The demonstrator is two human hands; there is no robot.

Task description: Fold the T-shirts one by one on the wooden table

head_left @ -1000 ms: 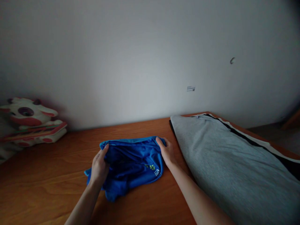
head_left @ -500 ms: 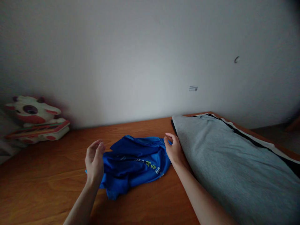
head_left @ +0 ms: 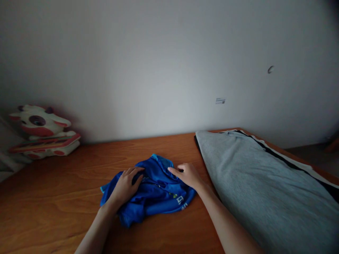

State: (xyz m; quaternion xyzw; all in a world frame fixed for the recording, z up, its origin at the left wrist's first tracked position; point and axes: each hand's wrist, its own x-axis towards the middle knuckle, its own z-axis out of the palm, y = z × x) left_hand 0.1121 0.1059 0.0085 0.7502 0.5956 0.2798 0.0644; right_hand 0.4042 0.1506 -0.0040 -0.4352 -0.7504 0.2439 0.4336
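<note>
A crumpled blue garment, perhaps a sports shirt, lies bunched on the wooden surface. White and yellow-green print shows on its front side, with lighter blue trim at some edges. Over its left part rests my left hand, thumb and fingers apart and apparently touching the cloth. My right hand is at the upper right edge of the garment, its thumb stretched toward the fabric and its fingers curved apart from it. No cloth is visibly gripped in either hand.
Grey fabric with a black and white border covers the right side. A cow-shaped toy keyboard stands at the far left. Behind runs a pale wall with a small label and a hook-like mark.
Both hands have moved inward over the garment, the left one to the right and the right one to the left. The garment has become more bunched, its upper folds shifted.
</note>
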